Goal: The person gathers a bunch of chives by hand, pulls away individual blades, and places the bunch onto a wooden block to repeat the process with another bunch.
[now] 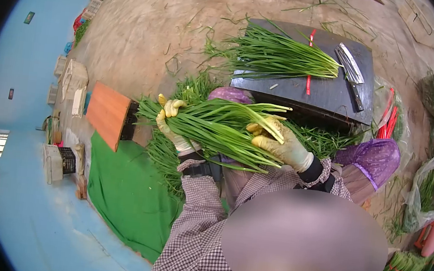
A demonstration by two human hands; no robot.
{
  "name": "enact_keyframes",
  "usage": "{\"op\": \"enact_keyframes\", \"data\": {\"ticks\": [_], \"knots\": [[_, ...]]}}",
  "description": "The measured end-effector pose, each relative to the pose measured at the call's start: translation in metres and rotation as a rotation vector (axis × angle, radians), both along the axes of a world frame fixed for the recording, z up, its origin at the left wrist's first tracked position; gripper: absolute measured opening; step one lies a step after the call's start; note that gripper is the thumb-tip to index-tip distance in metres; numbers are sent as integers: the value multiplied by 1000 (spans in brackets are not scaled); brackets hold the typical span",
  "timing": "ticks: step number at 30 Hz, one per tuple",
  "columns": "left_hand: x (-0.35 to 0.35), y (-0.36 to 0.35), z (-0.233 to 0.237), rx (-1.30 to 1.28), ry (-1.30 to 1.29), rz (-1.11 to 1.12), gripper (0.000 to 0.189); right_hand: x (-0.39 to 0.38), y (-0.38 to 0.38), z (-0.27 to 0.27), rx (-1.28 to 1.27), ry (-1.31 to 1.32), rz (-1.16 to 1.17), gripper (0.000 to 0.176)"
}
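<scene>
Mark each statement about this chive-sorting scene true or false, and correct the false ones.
1. The left hand and the right hand both grip the held bunch of chives. True.
2. The knife is in the right hand. False: it lies on the dark board.
3. A second bunch lies on the dark board over a red band. True.
4. The hands are bare. False: they wear yellow gloves.
</scene>
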State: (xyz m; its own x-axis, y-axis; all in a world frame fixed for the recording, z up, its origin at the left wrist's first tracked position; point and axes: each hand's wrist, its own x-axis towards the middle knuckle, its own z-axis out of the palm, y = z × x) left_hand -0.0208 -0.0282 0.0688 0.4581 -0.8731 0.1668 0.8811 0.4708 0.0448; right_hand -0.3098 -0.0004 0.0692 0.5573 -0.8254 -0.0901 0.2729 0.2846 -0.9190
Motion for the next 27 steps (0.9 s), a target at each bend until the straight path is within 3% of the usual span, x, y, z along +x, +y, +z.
{"op": "enact_keyframes", "data": {"ticks": [5,9,11,15,16,20,21,22,24,26,27], "knots": [[0,-2,1,-3,-1,-3,34,4,2,-9,-156,37,-182,22],[3,3,-7,-65,62,-15,35,-19,2,11,157,-22,-51,15],[2,6,-9,-58,130,5,36,-38,6,4,27,158,-163,18],[8,10,-17,-48,160,13,38,-87,11,-40,133,-69,-283,15],[10,9,-19,-77,178,-3,39,-92,7,-43,60,79,-213,25],[1,-2,-15,-157,147,-70,39,-64,1,-21,14,265,140,32],[-3,-3,-8,-170,106,-74,40,-49,-1,-23,17,177,181,30],[-6,-3,-1,-163,91,-66,40,-35,-7,-32,-499,226,80,26],[-11,-4,10,-165,33,-91,40,-16,-9,-40,-617,161,46,21],[-8,-6,10,-180,-10,-129,41,-1,6,-32,184,-46,194,16],[-8,-5,10,-179,-2,-120,41,4,8,-34,140,-20,140,15]]}}
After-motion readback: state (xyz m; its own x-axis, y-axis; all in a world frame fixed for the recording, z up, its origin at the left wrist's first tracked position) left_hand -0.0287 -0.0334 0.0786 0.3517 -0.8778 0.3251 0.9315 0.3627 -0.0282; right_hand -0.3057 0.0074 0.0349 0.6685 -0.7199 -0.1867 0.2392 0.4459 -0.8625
